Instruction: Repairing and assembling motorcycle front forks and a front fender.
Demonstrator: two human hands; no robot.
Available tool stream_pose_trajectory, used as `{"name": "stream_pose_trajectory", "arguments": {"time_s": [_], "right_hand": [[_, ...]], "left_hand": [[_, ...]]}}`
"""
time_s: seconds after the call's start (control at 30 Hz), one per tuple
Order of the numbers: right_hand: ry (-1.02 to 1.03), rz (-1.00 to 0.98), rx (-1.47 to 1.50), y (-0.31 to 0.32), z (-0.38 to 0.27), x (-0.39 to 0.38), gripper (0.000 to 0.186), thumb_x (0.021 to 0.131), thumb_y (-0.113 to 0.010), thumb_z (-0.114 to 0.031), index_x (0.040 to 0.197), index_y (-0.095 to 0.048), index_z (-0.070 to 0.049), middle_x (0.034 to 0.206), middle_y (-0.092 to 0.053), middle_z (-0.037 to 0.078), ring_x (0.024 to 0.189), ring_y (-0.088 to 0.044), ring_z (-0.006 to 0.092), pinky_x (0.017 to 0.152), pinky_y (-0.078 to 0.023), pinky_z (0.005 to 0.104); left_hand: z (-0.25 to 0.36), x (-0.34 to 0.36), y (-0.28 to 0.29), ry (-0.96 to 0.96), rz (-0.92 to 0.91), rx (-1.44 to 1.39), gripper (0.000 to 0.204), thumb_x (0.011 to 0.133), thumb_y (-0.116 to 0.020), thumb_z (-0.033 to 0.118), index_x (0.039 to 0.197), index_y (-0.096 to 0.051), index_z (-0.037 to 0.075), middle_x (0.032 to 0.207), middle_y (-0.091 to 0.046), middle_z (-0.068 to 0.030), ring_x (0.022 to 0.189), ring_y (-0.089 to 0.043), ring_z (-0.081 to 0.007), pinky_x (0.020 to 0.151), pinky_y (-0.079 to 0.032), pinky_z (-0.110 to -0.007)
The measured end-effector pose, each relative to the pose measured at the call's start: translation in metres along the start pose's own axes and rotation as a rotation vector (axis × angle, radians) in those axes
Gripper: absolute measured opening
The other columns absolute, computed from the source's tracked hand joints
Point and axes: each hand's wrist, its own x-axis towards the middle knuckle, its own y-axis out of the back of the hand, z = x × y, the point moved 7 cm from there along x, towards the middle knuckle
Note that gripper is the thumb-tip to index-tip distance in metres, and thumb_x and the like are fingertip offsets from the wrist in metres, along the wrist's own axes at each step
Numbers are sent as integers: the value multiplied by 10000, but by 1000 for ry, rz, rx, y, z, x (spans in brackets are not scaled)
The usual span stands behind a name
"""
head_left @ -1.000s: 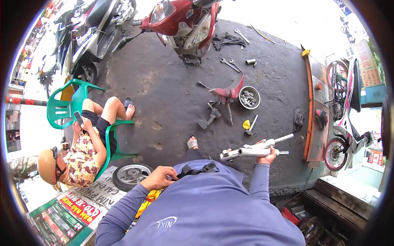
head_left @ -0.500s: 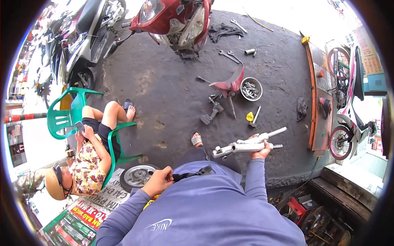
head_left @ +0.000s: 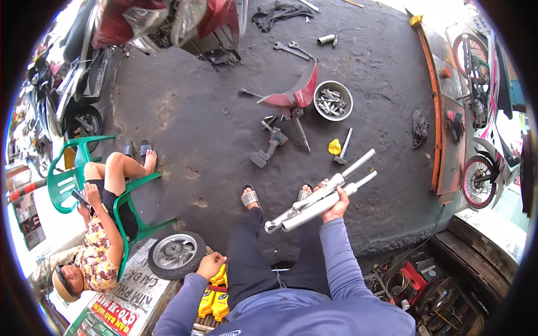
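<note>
My right hand (head_left: 336,206) is closed around a pair of silver motorcycle fork legs (head_left: 305,217). They lie side by side, slanting up to the right, above my lap and feet. Their thinner tubes point away from me, past my fingers. My left hand (head_left: 212,265) is curled with nothing visible in it. It is by the yellow bottles (head_left: 206,303), just right of a small spoked wheel with a black tyre (head_left: 200,250). The underside of its fingers is hidden.
On the floor ahead are a cordless impact driver (head_left: 270,148), a red fairing piece (head_left: 302,92), a metal bowl (head_left: 351,106) of parts, a hammer (head_left: 344,147) and wrenches (head_left: 292,51). A person sits in a green chair (head_left: 143,227) at left. A red motorbike (head_left: 216,28) stands ahead.
My left hand has let go of the dark cloth at my waist and moved down-left beside the yellow bottles. The fork legs in my right hand have tilted more steeply. My view has shifted.
</note>
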Motion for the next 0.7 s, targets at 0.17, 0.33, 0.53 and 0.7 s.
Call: {"name": "stream_pose_trajectory", "arguments": {"time_s": [0.17, 0.33, 0.53, 0.7], "right_hand": [[-38, -41, -149, 84, 1, 113, 532, 769, -581, -249, 1188, -495, 69, 1056, -594, 194, 999, -603, 354, 934, -491, 506], [-56, -55, -363, 154, -43, 232, 560, 767, -602, -246, 1206, -484, 79, 1056, -621, 182, 981, -630, 332, 931, -507, 497], [-11, -266, -376, 212, -7, 317, 444, 809, -605, -156, 1219, -483, -35, 1063, -632, 217, 940, -652, 335, 848, -556, 485], [137, -305, -404, 244, 3, 329, 414, 830, -600, -123, 1210, -456, -43, 1042, -638, 202, 909, -660, 323, 798, -573, 443]], "left_hand": [[9, 39, -86, -219, -993, -2, 202, 901, -608, 198, 910, -650, 1, 849, -699, -86, 781, -650, -194, 731, -497, -353], [115, 245, -77, -692, -834, 152, 138, 824, -624, 141, 875, -713, 48, 760, -699, -95, 693, -673, -215, 687, -533, -340], [177, 593, -109, -474, 702, 488, 726, 737, -769, 339, 1290, -442, 1, 1068, -670, -215, 1000, -641, -406, 954, -481, -428], [188, 644, -139, -323, 518, 199, 736, 682, -751, 241, 1295, -428, -7, 1090, -649, -282, 1056, -618, -436, 916, -492, -479]]}}
